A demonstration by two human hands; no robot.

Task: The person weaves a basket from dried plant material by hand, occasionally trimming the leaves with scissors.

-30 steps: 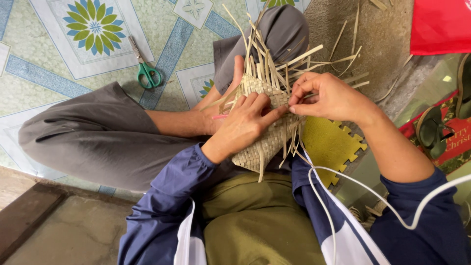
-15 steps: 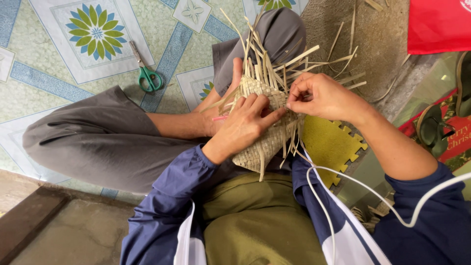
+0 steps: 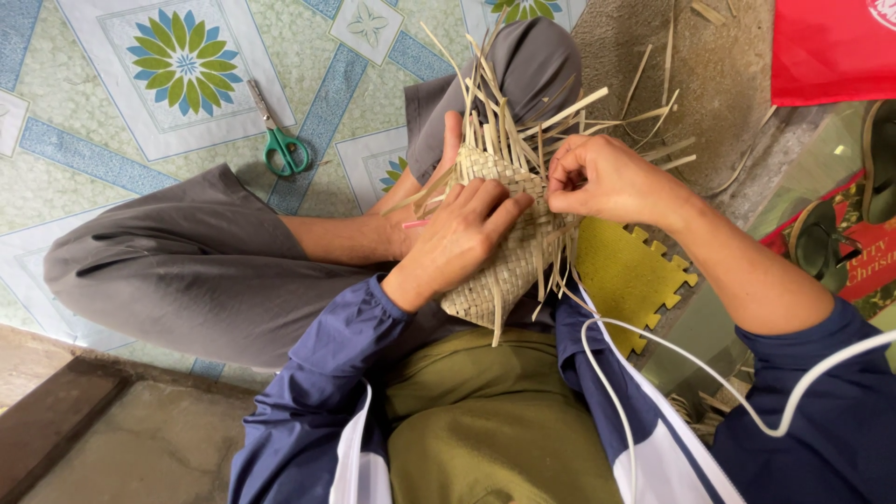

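Observation:
A half-woven mat of pale straw strips rests on my lap and foot, with loose strip ends fanning upward. My left hand lies flat on the weave, fingers pressing it near the middle. My right hand pinches one straw strip at the weave's upper right edge, fingers closed on it. A thin pink stick pokes out left of the weave under my left hand.
Green-handled scissors lie on the patterned tile floor at upper left. A yellow foam puzzle mat sits under my right forearm. A white cable crosses my lap. A red bag and dark sandals lie at right.
My left index finger has curled back from the right hand toward the weave. My right hand has stayed at the edge, tightening on the strip.

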